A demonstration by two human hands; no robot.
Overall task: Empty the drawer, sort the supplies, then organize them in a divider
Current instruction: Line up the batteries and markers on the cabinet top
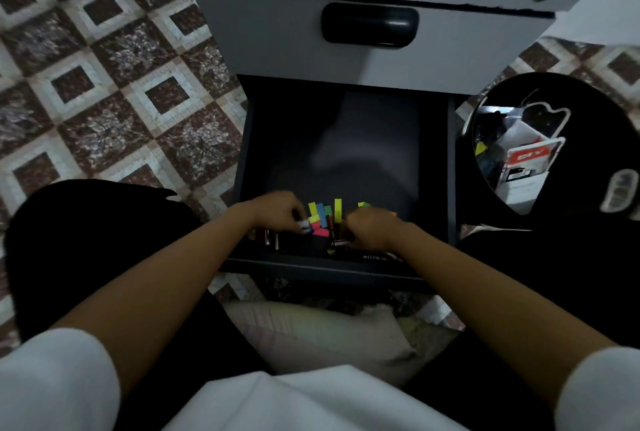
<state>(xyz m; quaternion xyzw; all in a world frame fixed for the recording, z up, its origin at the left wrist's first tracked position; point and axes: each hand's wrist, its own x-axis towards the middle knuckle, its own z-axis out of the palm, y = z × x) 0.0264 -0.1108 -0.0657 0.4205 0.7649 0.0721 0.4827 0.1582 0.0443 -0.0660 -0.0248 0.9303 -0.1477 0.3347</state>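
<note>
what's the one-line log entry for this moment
phase: emptying drawer | left hand: pinches small white object | right hand: curled, grip unclear | remaining: coloured sticky flags

Dim, murky frame, blurred hands (motion), bowed wide-angle edges

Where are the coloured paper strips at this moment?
In the head view, the strips lie on the floor of the open drawer, near its front wall, between the left hand and the right hand.
</note>
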